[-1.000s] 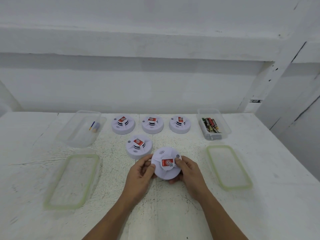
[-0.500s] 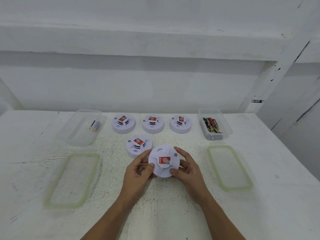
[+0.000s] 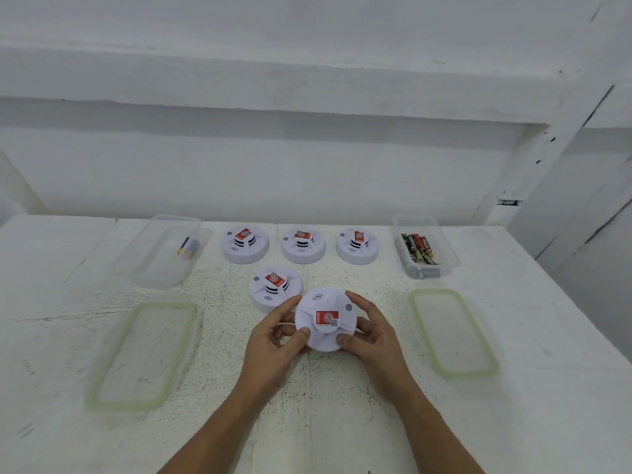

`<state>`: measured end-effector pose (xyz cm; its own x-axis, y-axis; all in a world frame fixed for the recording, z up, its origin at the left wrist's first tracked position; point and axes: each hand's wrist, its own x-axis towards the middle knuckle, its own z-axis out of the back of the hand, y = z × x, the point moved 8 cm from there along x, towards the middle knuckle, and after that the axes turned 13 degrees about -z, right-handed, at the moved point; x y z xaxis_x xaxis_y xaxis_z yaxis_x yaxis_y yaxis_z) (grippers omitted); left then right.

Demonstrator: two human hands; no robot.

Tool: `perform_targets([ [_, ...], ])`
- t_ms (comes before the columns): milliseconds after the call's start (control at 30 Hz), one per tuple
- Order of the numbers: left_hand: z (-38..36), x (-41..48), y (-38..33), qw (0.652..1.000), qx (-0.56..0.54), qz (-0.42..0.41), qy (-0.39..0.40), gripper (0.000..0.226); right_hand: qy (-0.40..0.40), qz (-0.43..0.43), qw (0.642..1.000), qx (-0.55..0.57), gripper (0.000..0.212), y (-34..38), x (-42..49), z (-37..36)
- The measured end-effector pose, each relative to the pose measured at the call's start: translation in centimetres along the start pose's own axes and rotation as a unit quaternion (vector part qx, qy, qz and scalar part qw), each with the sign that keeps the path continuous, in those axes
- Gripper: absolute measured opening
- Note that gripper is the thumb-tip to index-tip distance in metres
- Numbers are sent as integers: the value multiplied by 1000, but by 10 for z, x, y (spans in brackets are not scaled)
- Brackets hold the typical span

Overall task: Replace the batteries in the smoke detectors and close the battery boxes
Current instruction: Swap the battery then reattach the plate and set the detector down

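Near the front middle of the white table (image 3: 547, 336), both hands grasp one smoke detector (image 3: 325, 319) between them. The left hand (image 3: 273, 340) curls its thumb and fingers round the detector's left rim, and the right hand (image 3: 372, 336) clasps the right rim in the same way. The red label on its top faces the camera. Whether its base touches the surface cannot be told.

Just behind it and a little to the left, a second detector (image 3: 275, 290) sits on the surface. Two clear lids with green rims lie flat, the left lid (image 3: 143, 354) toward the left edge and the right lid (image 3: 451, 331) toward the right edge.

Along the back edge three detectors (image 3: 303, 245) stand in a row. At the left end of that row, an open clear box (image 3: 164, 268) holds a few blue and yellow batteries (image 3: 188, 248). At the right end, another open box (image 3: 448, 254) holds red, black and green batteries (image 3: 419, 248).
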<state>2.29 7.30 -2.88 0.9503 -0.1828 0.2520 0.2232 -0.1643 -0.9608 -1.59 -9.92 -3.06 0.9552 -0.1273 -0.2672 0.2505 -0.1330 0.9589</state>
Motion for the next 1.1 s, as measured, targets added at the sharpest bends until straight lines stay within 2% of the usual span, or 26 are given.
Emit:
perform_targets([
  [700, 3, 2, 3, 999, 52, -11, 9, 53, -24, 5, 1000, -5, 65, -1, 2, 4],
  [1100, 3, 2, 3, 999, 42, -11, 10, 52, -18, 8, 1000, 6, 65, -3, 3, 4],
])
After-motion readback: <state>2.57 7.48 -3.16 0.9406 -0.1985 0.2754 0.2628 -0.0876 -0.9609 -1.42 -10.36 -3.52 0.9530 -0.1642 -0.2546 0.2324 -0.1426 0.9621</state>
